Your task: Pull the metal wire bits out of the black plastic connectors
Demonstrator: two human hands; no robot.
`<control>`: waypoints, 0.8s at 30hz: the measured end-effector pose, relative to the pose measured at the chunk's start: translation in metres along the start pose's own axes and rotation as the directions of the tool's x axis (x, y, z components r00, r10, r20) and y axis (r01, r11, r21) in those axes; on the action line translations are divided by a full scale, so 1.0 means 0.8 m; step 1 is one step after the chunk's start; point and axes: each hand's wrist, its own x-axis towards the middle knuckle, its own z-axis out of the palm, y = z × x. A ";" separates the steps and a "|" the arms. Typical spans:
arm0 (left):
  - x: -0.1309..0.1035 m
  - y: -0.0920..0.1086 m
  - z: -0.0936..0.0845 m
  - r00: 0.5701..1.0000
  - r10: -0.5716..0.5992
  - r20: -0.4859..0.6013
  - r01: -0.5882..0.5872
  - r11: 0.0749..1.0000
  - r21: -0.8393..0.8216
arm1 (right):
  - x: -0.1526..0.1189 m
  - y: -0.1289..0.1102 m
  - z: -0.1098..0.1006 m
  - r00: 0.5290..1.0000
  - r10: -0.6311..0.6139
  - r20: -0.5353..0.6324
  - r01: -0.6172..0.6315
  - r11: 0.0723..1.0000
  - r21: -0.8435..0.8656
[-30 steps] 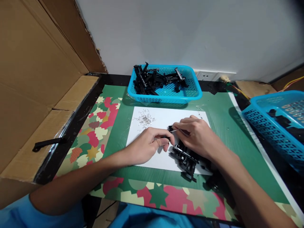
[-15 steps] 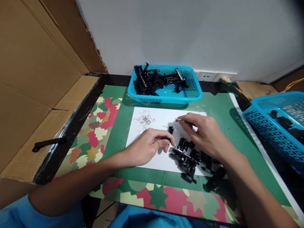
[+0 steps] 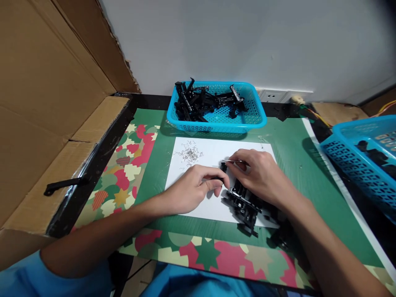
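My left hand [image 3: 198, 187] is closed around a small black plastic part [image 3: 223, 166]; most of it hides behind the fingers, and only its upper end pokes out. Thin metal tweezers [image 3: 234, 161] are pinched in my right hand [image 3: 258, 169], with their tip over that upper end. I cannot make out whether the tip carries anything. On the white sheet [image 3: 198, 208], up and left of my hands, lies a loose pile of tiny bent wire springs [image 3: 189, 154]. Several black plastic parts [image 3: 246, 208] are heaped below my right hand, partly covered by it.
A blue basket [image 3: 216, 127] with more black parts stands at the back against the wall. Another blue basket [image 3: 355, 161] is at the right edge. Cardboard [image 3: 46, 82] walls the left side, where a black bar [image 3: 63, 185] sticks out. Wall sockets [image 3: 272, 96] are behind.
My right hand has moved left with the tweezers, bringing their tip to the black part's upper end. My left hand keeps its hold almost unmoved. The view has shifted slightly.
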 end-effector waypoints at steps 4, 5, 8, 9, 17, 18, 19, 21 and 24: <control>0.001 -0.001 0.000 1.000 -0.009 -0.003 0.009 1.000 -0.012 | -0.002 0.005 0.009 1.000 0.020 -0.022 -0.019 1.000 0.005; 0.001 -0.001 0.000 1.000 -0.008 -0.003 0.008 1.000 -0.018 | -0.002 0.006 0.010 0.999 0.023 -0.023 -0.023 1.000 0.010; 0.002 -0.004 -0.001 1.000 0.003 0.002 -0.003 0.999 -0.033 | -0.002 0.007 0.010 0.999 0.029 -0.014 -0.029 1.000 0.003; 0.002 -0.004 -0.001 1.000 0.010 0.002 -0.010 0.999 -0.037 | -0.002 0.006 0.010 1.000 0.026 -0.014 -0.026 1.000 -0.004; 0.002 -0.005 -0.002 0.997 0.074 0.000 -0.074 0.996 -0.045 | -0.004 0.009 0.015 0.998 -0.062 -0.030 0.061 0.998 -0.036; 0.002 -0.005 -0.002 0.997 0.076 0.000 -0.076 0.996 -0.045 | -0.004 0.008 0.015 0.997 -0.067 -0.028 0.066 0.997 -0.038; 0.002 -0.005 -0.003 0.997 0.072 0.002 -0.072 0.997 -0.043 | -0.004 0.007 0.015 0.997 -0.070 -0.023 0.069 0.997 -0.039; 0.002 -0.005 -0.003 0.998 0.056 0.004 -0.055 0.998 -0.036 | -0.003 0.003 0.012 0.998 -0.069 -0.004 0.069 0.997 -0.041; 0.002 -0.005 -0.003 0.999 0.042 0.007 -0.042 0.998 -0.036 | -0.001 -0.002 0.004 0.997 -0.065 0.041 0.067 0.996 -0.050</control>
